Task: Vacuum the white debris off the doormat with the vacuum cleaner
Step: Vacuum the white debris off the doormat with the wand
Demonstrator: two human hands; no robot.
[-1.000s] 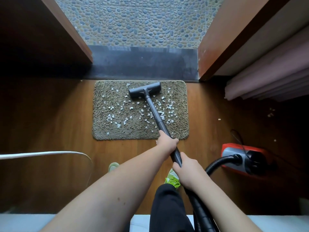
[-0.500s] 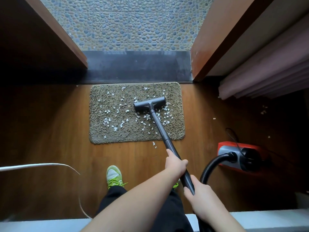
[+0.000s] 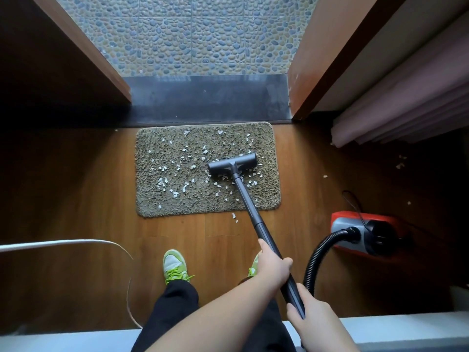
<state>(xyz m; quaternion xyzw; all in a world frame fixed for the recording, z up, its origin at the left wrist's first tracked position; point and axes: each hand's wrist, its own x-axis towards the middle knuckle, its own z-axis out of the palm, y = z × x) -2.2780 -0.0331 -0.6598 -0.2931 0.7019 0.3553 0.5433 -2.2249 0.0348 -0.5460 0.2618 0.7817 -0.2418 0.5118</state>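
Both hands grip the dark wand point(image 3: 250, 207) of the vacuum cleaner: the left hand point(image 3: 272, 265) is curled round it higher up the tube, and the right hand point(image 3: 316, 318) is wrapped round it just behind, nearer the body, where the ribbed hose point(image 3: 319, 252) joins. Well ahead of the left hand, the floor head point(image 3: 232, 165) rests flat on the right half of the doormat point(image 3: 152, 199).

White debris point(image 3: 177, 174) lies thickest ahead and to the left of both hands, across the middle and left of the mat. Smaller bits sit close around the head, and a couple lie on the wooden floor point(image 3: 101, 224) just off the mat's near edge.

For this step, slow overlapping strokes seem best, working from the head's present spot leftwards, away from the right hand. The pile looks shaggy, so flakes likely sit down in it. Keeping the head flat and drawing it back gently should lift them rather than flick them off the edge. The mat may creep or bunch under a hard push, so the forward pressure should be light. The red canister point(image 3: 363, 232) sits out to the right of the right hand. Its hose needs slack so it does not tug the wand aside.
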